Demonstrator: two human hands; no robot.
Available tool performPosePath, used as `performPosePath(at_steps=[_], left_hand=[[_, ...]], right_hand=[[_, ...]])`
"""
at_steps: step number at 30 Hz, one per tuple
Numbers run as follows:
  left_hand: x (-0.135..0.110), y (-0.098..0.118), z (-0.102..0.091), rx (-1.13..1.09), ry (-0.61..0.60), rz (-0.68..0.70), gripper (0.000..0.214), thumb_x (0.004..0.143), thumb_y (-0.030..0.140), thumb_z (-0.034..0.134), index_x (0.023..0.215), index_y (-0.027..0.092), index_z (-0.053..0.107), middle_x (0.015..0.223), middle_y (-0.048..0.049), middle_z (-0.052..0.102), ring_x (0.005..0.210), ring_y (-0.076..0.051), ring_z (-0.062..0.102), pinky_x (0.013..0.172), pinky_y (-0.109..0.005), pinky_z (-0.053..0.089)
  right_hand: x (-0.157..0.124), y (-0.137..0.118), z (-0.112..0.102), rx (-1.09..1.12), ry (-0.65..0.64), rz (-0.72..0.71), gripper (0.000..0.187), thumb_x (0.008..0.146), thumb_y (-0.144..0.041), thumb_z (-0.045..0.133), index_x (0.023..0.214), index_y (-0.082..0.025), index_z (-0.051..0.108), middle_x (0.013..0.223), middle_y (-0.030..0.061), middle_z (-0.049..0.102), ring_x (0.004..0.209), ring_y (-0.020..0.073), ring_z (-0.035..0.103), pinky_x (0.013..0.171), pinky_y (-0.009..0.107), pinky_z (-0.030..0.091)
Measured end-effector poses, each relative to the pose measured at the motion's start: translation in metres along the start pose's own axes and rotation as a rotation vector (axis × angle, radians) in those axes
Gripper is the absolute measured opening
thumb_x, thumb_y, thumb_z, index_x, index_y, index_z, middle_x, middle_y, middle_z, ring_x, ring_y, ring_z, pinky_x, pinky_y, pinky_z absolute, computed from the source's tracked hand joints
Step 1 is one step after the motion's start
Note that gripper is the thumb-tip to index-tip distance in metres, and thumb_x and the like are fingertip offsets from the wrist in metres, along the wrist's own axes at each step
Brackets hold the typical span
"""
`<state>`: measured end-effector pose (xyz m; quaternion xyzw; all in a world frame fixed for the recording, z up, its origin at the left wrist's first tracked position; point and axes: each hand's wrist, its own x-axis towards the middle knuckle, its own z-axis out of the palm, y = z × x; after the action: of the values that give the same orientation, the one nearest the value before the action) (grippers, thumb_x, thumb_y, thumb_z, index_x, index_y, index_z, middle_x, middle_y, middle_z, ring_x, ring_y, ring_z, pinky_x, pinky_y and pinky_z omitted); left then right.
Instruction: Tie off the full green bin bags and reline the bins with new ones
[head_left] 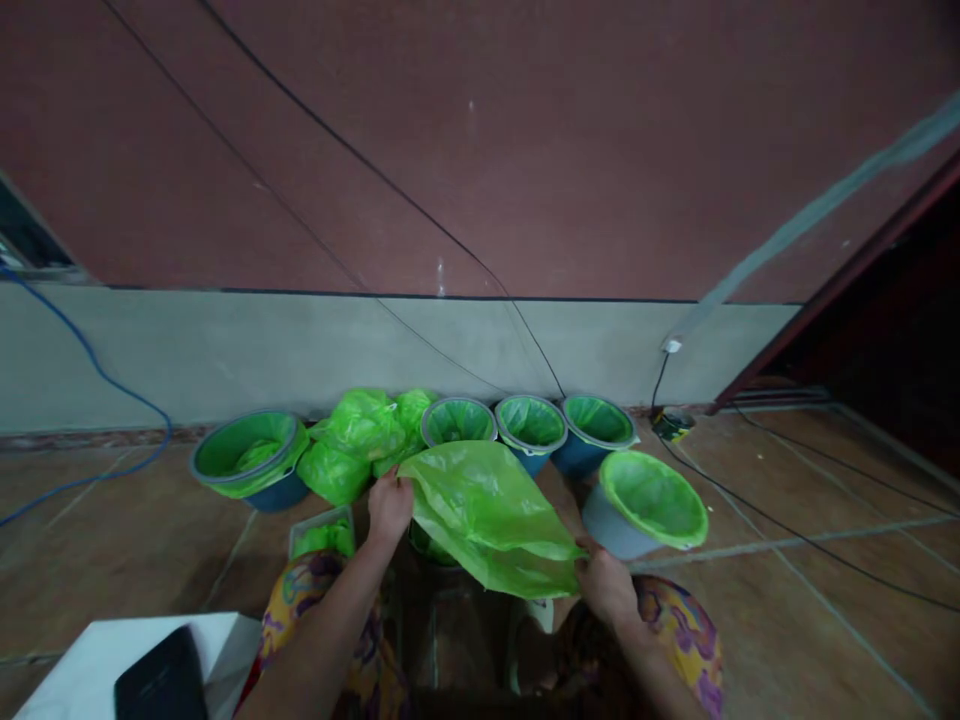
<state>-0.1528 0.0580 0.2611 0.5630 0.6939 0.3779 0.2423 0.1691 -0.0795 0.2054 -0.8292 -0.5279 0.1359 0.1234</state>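
Observation:
A green plastic bag [487,515] is stretched out in front of me between both hands. My left hand [390,505] is closed on its upper left corner, and my right hand [606,582] grips its lower right edge. Under the bag, part of a dark bin [431,545] with green plastic inside shows between my knees; the bag hides most of it. To the right stands a grey bucket [619,522] with a green liner folded over its rim. A small clear container [322,535] with green plastic in it is beside my left knee.
Lined buckets [529,462] stand along the wall, with full green bags [364,430] and a wide lined tub [274,495] to their left. A phone [161,680] lies on a white box [82,665]. A black cable [795,555] crosses the floor at right, a blue one [97,365] at left.

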Motion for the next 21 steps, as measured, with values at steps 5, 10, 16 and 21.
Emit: performPosePath(at_steps=[5, 10, 16, 21], left_hand=[[-0.026, 0.062, 0.009, 0.422, -0.163, 0.233, 0.034, 0.090, 0.021, 0.039, 0.106, 0.013, 0.068, 0.090, -0.0160, 0.074, 0.089, -0.029, 0.071, 0.080, -0.034, 0.049], [-0.057, 0.120, 0.031, 0.535, -0.351, 0.494, 0.029, 0.091, 0.024, 0.042, 0.105, 0.015, 0.066, 0.091, -0.0149, 0.074, 0.088, -0.026, 0.071, 0.077, -0.031, 0.048], [-0.053, 0.126, 0.046, 0.556, -0.401, 0.539, 0.029, 0.092, 0.023, 0.042, 0.104, 0.013, 0.066, 0.095, -0.0181, 0.073, 0.093, -0.029, 0.070, 0.080, -0.034, 0.049], [-0.041, 0.110, 0.054, 0.601, -0.389, 0.535, 0.028, 0.090, 0.022, 0.044, 0.103, 0.015, 0.068, 0.100, -0.0172, 0.073, 0.096, -0.030, 0.070, 0.079, -0.034, 0.050]], right_hand=[[-0.037, -0.060, -0.021, -0.028, 0.165, -0.232, 0.061, 0.076, -0.021, 0.060, 0.136, -0.019, 0.052, 0.137, 0.0171, 0.056, 0.123, 0.0329, 0.056, 0.094, 0.043, 0.048], [-0.027, -0.140, -0.051, 0.152, 0.324, -0.335, 0.064, 0.085, -0.027, 0.052, 0.145, -0.011, 0.038, 0.143, 0.0190, 0.048, 0.126, 0.0311, 0.049, 0.100, 0.042, 0.044], [0.010, -0.140, -0.069, 0.076, 0.267, -0.257, 0.043, 0.087, -0.015, 0.045, 0.128, -0.013, 0.060, 0.116, 0.0155, 0.068, 0.108, 0.0267, 0.062, 0.096, 0.038, 0.045], [0.018, -0.119, -0.105, 0.051, 0.324, -0.346, 0.048, 0.085, -0.007, 0.040, 0.125, -0.013, 0.064, 0.114, 0.0130, 0.071, 0.107, 0.0242, 0.065, 0.094, 0.032, 0.048]])
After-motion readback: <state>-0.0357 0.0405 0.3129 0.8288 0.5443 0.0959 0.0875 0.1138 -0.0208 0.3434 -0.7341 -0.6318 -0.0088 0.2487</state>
